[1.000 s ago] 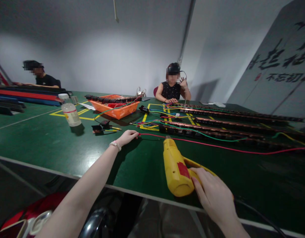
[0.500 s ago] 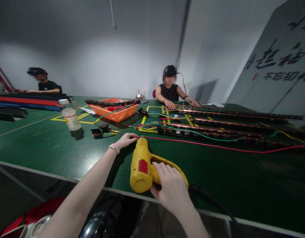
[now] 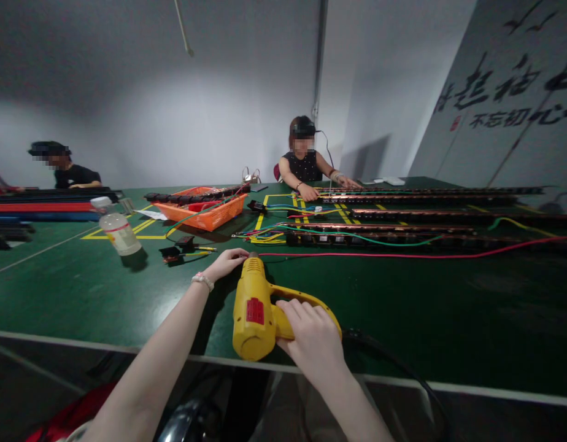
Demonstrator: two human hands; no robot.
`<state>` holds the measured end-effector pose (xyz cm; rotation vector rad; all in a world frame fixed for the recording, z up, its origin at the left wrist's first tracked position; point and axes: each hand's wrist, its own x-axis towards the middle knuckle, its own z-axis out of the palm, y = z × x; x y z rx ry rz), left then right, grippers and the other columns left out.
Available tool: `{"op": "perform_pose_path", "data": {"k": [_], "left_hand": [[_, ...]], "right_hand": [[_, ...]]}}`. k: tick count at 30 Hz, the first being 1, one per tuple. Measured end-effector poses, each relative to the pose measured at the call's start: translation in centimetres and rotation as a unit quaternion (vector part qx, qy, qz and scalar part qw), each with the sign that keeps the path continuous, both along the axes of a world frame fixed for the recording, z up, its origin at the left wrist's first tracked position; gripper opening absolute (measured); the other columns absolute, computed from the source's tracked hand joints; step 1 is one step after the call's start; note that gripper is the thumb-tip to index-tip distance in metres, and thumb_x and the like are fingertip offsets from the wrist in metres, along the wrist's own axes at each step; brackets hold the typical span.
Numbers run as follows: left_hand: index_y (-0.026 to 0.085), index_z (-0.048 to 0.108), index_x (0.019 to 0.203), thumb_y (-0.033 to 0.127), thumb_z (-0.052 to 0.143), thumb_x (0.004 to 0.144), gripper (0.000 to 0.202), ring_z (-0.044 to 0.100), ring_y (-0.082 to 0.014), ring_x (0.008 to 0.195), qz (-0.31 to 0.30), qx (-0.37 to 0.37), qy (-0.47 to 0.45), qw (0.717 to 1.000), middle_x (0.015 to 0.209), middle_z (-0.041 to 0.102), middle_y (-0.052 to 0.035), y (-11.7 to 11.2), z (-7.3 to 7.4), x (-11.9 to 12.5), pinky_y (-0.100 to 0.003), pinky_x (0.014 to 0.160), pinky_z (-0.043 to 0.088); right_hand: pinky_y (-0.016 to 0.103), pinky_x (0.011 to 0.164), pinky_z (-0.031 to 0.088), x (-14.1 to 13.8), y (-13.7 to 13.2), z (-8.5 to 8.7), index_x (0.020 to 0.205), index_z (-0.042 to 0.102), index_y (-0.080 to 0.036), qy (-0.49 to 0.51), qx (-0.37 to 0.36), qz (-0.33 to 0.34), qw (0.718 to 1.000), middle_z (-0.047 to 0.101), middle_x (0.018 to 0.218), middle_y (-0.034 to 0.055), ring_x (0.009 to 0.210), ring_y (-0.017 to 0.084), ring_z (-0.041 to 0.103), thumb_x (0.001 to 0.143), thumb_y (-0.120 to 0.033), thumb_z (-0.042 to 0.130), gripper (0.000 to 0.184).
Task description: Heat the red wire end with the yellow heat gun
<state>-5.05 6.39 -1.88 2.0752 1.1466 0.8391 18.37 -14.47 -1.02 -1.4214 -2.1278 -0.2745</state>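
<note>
My right hand is wrapped round the handle of a yellow heat gun, whose nozzle points away from me across the table. Just left of the nozzle, my left hand pinches the end of a long red wire. The wire runs off to the right over the green table; its gripped end is partly hidden by the fingers and nozzle. Small black parts with short yellow leads lie beyond my left hand.
Long dark strips with copper bars and coloured wires stretch across the right. An orange basket and a clear bottle stand at the left. A co-worker sits opposite, another person far left. A black cord trails from the heat gun.
The whole view has shifted slightly, with the scene sitting further left. Both hands keep their holds, the heat gun nozzle still beside the left fingers. The co-worker's arms have moved a little.
</note>
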Motion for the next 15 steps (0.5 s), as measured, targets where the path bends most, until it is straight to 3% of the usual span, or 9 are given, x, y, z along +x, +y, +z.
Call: {"op": "perform_pose_path", "data": {"k": [4, 15], "left_hand": [[0.013, 0.064, 0.099, 0.044, 0.052, 0.077, 0.04, 0.058, -0.0203, 0.092, 0.008, 0.016, 0.009, 1.0, 0.097, 0.066, -0.0074, 0.0, -0.2, -0.1, -0.032, 0.087, 0.043], [0.013, 0.067, 0.091, 0.051, 0.055, 0.075, 0.043, 0.055, -0.0149, 0.071, 0.029, 0.016, 0.056, 0.998, 0.079, 0.065, -0.0042, -1.1, 0.4, 0.4, -0.025, 0.065, 0.042]], "right_hand": [[0.03, 0.074, 0.033, 1.5, -0.1, 0.0, 0.104, 0.056, -0.025, 0.02, -0.012, -0.012, 1.0, 0.064, 0.093, -0.0037, 0.084, 0.016, 0.056, 0.062, -0.03, 0.076, 0.047], [0.03, 0.077, 0.034, 7.3, -1.2, 0.3, 0.102, 0.056, -0.025, 0.012, -0.004, -0.075, 0.997, 0.065, 0.096, -0.002, 0.085, 0.018, 0.058, 0.069, -0.028, 0.068, 0.035]]}}
